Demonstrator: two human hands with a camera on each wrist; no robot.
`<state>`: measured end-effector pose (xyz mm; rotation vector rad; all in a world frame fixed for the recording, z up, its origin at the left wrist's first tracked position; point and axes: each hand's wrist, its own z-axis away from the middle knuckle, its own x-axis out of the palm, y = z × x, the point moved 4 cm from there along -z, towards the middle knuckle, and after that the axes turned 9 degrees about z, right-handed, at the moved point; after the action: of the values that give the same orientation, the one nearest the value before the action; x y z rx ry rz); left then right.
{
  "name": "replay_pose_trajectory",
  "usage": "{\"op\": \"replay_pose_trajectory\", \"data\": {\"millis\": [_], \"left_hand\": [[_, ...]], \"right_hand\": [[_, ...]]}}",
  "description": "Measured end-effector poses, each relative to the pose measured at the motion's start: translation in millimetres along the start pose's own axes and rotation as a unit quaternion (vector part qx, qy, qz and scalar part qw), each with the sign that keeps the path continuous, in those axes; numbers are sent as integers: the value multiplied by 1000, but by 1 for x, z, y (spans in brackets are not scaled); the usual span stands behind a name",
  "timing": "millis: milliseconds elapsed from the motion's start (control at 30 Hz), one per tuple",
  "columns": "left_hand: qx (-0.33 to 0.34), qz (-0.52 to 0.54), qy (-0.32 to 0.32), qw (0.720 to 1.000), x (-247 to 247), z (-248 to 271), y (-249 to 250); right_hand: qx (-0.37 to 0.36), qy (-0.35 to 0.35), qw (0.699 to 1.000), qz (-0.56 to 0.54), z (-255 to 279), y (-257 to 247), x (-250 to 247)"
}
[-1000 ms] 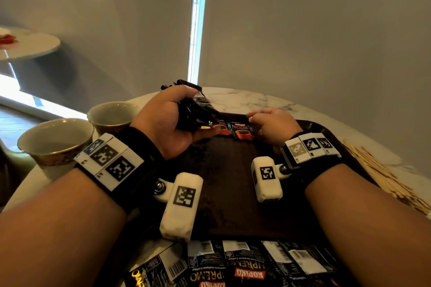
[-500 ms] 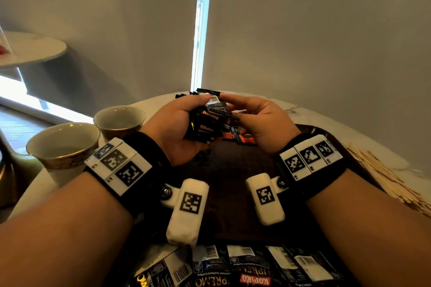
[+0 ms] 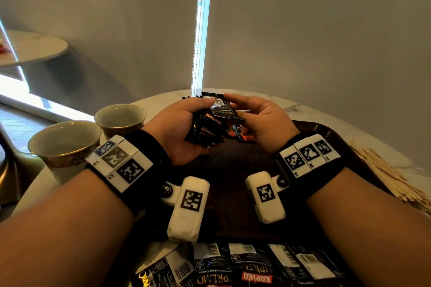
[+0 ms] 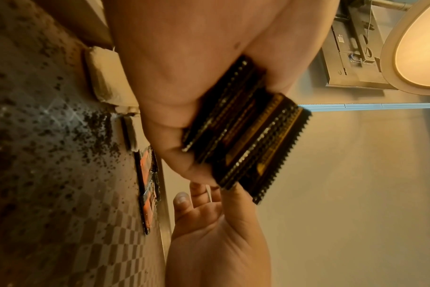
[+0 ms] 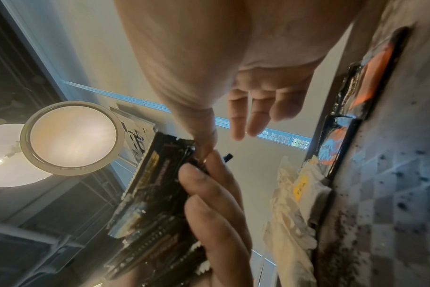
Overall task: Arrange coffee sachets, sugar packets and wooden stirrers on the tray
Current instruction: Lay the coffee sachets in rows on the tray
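Vs 1s ago: left hand (image 3: 179, 130) grips sachet stack (image 3: 207, 128); right hand (image 3: 261, 121) lifted off tray (image 3: 233, 170), pinches top sachet.

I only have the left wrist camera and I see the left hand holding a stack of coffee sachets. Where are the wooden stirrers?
Observer: The wooden stirrers lie heaped on the table, right of the tray.
Operator: What's the right hand doing?
Observer: The right hand pinches the top sachet of the stack in the left hand.
Operator: Any other sachets?
Observer: A row of sachets lies nearer the person than the tray.
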<state>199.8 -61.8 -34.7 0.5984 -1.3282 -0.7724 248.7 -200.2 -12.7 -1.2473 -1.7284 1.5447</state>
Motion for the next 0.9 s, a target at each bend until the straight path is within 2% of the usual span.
{"op": "replay_pose_trajectory", "data": {"millis": [400,567,667,733,800,900], "left_hand": [[-29,-25,1,999,-3,-1,-3],[-32,-15,4,999,-2,-1,-3],[-9,8,39,999,-6,-4,0],[33,31,71,996,-9,-6,7],[80,39,100,991,-14,-6,14],[109,63,108,986,-16,-7,21]], "right_hand": [[-9,35,998,56,-5,8,-8],[-23,78,993,86,-8,12,-14],[-15,157,981,111,-17,21,-24],[11,187,977,102,-23,30,-31],[52,181,977,97,-26,38,-34],[118,158,975,98,-28,50,-36]]}}
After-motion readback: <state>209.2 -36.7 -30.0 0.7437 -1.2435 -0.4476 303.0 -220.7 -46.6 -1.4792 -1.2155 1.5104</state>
